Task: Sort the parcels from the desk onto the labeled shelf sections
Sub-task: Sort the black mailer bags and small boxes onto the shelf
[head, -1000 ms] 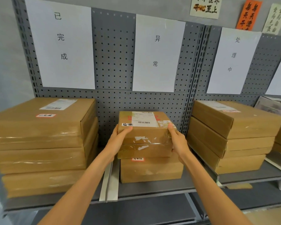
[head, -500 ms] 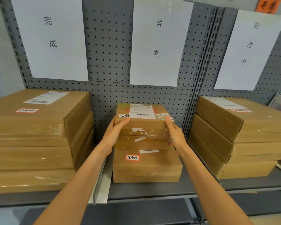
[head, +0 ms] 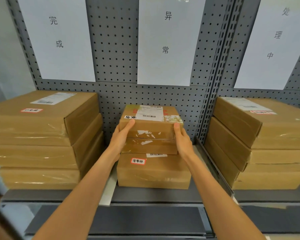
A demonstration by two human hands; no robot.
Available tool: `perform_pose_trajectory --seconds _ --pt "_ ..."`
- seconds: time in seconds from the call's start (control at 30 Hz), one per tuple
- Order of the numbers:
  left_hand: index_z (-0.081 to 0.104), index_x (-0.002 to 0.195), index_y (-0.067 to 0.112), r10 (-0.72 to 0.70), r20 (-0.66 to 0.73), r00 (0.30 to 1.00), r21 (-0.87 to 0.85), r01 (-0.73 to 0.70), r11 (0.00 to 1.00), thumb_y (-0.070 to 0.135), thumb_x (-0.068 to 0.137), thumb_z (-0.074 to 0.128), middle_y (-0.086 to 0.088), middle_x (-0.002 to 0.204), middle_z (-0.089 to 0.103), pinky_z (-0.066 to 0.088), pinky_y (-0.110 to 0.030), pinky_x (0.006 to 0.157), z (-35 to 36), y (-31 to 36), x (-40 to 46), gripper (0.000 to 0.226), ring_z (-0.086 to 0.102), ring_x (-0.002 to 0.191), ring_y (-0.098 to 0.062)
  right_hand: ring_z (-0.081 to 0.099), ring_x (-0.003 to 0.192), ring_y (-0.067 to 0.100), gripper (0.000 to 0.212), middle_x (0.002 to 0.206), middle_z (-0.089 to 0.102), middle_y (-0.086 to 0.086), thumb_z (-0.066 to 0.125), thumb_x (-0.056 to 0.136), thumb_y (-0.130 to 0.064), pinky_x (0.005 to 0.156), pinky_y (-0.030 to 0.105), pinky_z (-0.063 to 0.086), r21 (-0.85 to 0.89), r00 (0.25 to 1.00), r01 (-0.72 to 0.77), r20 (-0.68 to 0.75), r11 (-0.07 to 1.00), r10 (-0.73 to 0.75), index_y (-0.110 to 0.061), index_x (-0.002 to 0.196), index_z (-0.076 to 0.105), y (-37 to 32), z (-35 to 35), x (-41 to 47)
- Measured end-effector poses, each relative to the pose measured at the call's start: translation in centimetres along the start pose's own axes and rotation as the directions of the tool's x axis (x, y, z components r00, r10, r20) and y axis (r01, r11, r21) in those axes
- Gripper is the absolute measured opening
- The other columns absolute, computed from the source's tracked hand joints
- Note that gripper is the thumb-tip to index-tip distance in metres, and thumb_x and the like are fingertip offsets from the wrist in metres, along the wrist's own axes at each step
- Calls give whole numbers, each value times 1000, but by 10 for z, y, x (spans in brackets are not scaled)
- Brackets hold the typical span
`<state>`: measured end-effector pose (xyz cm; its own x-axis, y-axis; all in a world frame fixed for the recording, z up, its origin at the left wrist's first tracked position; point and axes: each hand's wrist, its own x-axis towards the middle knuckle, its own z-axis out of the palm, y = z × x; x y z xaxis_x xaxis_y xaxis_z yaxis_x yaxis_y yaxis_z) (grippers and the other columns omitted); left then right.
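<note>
A small brown parcel [head: 151, 123] with a white shipping label sits on top of the middle stack, under the middle paper sign [head: 164, 40]. My left hand [head: 120, 137] grips its left front corner, thumb on the top edge. My right hand [head: 183, 139] grips its right front corner the same way. Beneath it lie a second small parcel [head: 149, 147] and a wider bottom parcel [head: 153, 172] with a red-bordered sticker. The stack stands on the grey shelf board [head: 145, 194].
A stack of three large parcels [head: 42, 141] fills the left section under the left sign [head: 57, 37]. Another stack of large parcels [head: 260, 142] stands at the right under the right sign [head: 274, 42]. A metal divider [head: 213, 163] separates middle and right sections. A lower shelf [head: 145, 220] lies below.
The view has come closer to the shelf. Both hands have kept their hold on the top parcel, which has settled lower onto the middle stack.
</note>
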<state>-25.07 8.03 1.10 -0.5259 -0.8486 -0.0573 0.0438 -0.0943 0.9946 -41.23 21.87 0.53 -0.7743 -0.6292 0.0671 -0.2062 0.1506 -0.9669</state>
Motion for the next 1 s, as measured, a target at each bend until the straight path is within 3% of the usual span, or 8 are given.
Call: perform_pose_trajectory --seconds 0.13,0.27,0.43,0.53,0.6,0.73,0.87,1.0 --pt "31 144 23 -1 -26 1000 80 3 997 65 74 63 -1 131 57 49 -32 85 0 6 -7 88 59 110 -19 32 140 29 82 152 37 3 27 85 -75 114 50 26 -7 1000 -12 24 1000 12 -28 152 23 3 1 -7" --pt "19 151 21 68 -64 996 329 -44 943 63 71 69 -2 147 42 41 -42 105 -11 9 -20 104 45 130 -24 30 141 28 83 156 29 4 47 90 -62 111 45 29 -67 999 4 -50 998 -7 -21 154 15 0 -7 -24" --pt "35 145 14 275 -17 961 759 -167 629 51 83 65 -6 149 39 39 -44 107 -37 5 -54 78 39 135 -26 45 127 31 57 141 48 11 59 93 -36 96 39 42 -324 993 31 -96 945 -66 -10 141 39 -2 -9 -61" --pt "40 142 12 373 55 926 888 -216 405 44 90 58 -7 146 43 40 -41 105 -58 -1 -86 64 37 134 -27 47 124 31 55 138 50 10 58 92 -37 94 44 48 -584 980 122 -57 802 -191 -14 138 42 -1 -1 -87" --pt "39 142 10 418 108 902 935 -235 266 36 93 55 -8 145 42 35 -37 107 -79 -7 -108 57 32 136 -26 42 128 31 55 142 46 11 55 93 -33 99 42 44 -713 956 221 24 665 -292 -11 141 39 -4 9 -107" --pt "47 131 9 410 156 899 978 -198 64 26 90 56 -10 130 52 42 -40 98 -140 -18 -153 45 45 122 -29 42 128 30 49 140 46 11 50 91 -17 103 38 37 -830 862 420 239 366 -448 -7 138 41 -15 42 -156" --pt "63 102 2 405 130 905 991 -128 -31 15 73 71 -16 97 64 52 -45 71 -214 -31 -207 33 60 92 -38 58 111 35 50 117 62 17 75 72 -14 89 45 50 -851 799 502 387 156 -461 -2 118 61 -23 86 -208" --pt "60 115 2 388 32 921 997 -5 -71 17 79 68 -16 106 64 52 -44 80 -289 -42 -268 40 59 101 -38 56 114 37 51 119 62 18 71 77 -19 94 47 47 -788 726 608 501 99 -471 0 123 59 -33 138 -265"
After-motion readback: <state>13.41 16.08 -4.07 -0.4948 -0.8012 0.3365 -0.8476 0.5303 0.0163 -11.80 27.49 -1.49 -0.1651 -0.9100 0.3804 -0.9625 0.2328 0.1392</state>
